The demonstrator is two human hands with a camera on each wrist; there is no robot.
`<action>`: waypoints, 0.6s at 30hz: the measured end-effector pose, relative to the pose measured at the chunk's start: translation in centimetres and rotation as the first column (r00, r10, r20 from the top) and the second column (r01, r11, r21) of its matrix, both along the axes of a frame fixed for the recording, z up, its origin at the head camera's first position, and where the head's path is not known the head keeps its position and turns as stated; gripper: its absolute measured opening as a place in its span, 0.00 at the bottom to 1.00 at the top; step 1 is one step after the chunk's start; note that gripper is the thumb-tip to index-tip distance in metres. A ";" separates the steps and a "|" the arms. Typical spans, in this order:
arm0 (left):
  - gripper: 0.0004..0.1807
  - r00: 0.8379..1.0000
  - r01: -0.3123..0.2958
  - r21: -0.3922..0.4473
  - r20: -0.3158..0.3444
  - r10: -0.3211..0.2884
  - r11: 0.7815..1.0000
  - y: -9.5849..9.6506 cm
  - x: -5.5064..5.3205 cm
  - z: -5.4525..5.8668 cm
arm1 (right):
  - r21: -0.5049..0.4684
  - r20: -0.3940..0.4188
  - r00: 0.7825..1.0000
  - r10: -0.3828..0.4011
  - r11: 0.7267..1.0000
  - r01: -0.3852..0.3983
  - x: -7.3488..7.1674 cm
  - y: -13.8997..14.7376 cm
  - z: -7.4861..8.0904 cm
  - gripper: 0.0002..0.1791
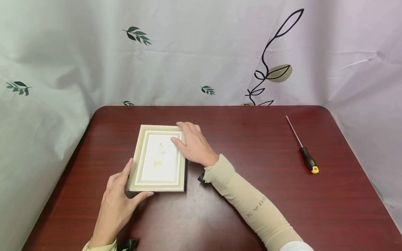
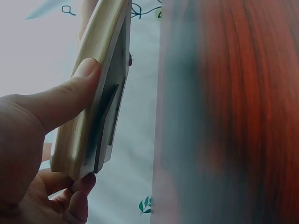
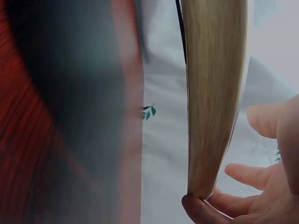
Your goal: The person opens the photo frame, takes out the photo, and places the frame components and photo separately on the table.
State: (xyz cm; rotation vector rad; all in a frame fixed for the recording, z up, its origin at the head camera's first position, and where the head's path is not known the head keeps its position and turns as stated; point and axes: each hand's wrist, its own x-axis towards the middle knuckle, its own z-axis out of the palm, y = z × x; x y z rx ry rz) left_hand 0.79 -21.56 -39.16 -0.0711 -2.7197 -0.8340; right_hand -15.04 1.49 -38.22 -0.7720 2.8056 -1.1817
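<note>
Nearest the left-wrist camera, the left hand (image 1: 116,197) grips a pale gold-and-cream rectangular picture frame (image 1: 163,187) at its near left corner, thumb against the near edge and fingers along the left side. The right hand (image 1: 198,145) grasps the far right corner, fingers round the far edge and thumb over the front; whether that thumb presses the face I cannot tell. The frame lies face up between them, a little off the tabletop, left of centre.

Diagonal corners make a sound hold, I judge: sharing the load evenly should stop it twisting. The right thumb would do better on the border than over the white printed insert (image 1: 166,170), where it could smudge. The dark stand leg (image 2: 110,103) underneath stands slightly away from the back, so fingers should avoid pressing it.

Beyond, on the dark red wood-grain table (image 1: 242,146), a black-and-yellow-handled screwdriver (image 1: 309,159) lies well apart at the right, clear of both hands.
</note>
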 end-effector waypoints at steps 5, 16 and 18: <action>0.66 1.000 0.005 -0.001 -0.013 -0.005 1.000 0.5 -0.3 0.0 | -0.016 -0.011 1.000 -0.008 1.000 0.008 -0.2 0.5 0.0 0.32; 0.67 0.999 0.016 0.060 -0.029 -0.014 0.998 1.9 -1.5 0.3 | -0.024 -0.004 0.997 -0.076 0.997 0.076 -0.7 1.8 0.5 0.31; 0.67 0.999 0.020 0.074 -0.031 -0.018 0.997 2.1 -1.6 0.4 | -0.032 -0.006 0.996 -0.090 0.995 0.090 -0.8 2.0 0.6 0.31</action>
